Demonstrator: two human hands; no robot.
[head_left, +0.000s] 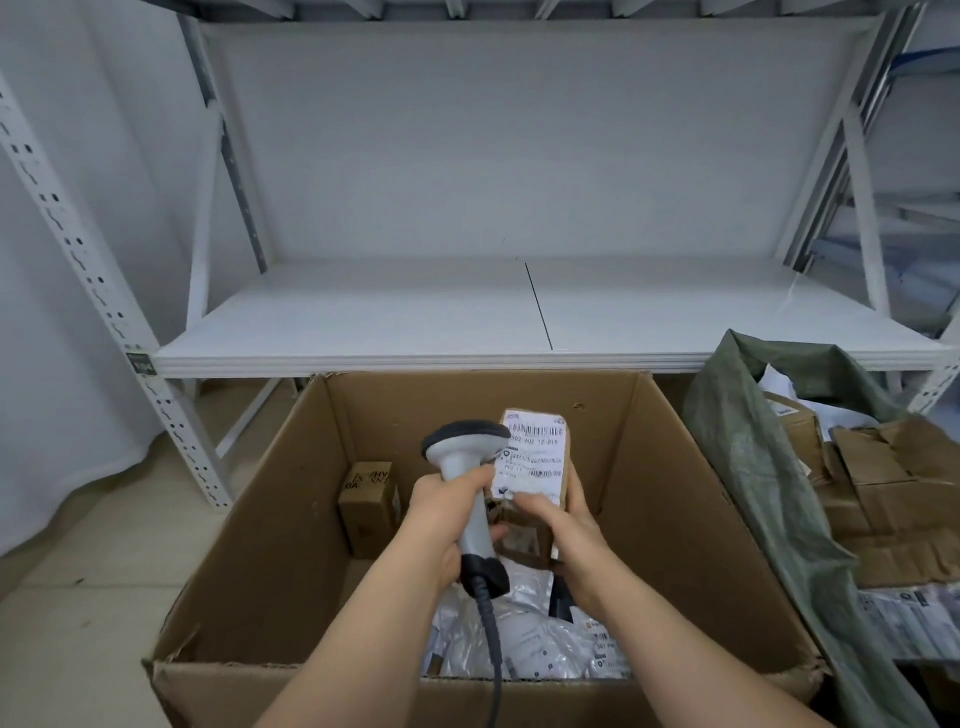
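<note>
Seemingly mid-scan, in the head view: the left hand (441, 519) was wrapped round the handle of the barcode scanner (465, 452), whose head sat just beside the label; the right hand (569, 530) clasped the lower part of the small cardboard parcel (535, 467), held upright above the open carton (260, 519); the parcel looked light and stiff, so a hold across its lower sides, clear of the barcode, seemed best; white mailer bags (535, 639) lay below; a green sack (753, 467) stood to the right.
</note>
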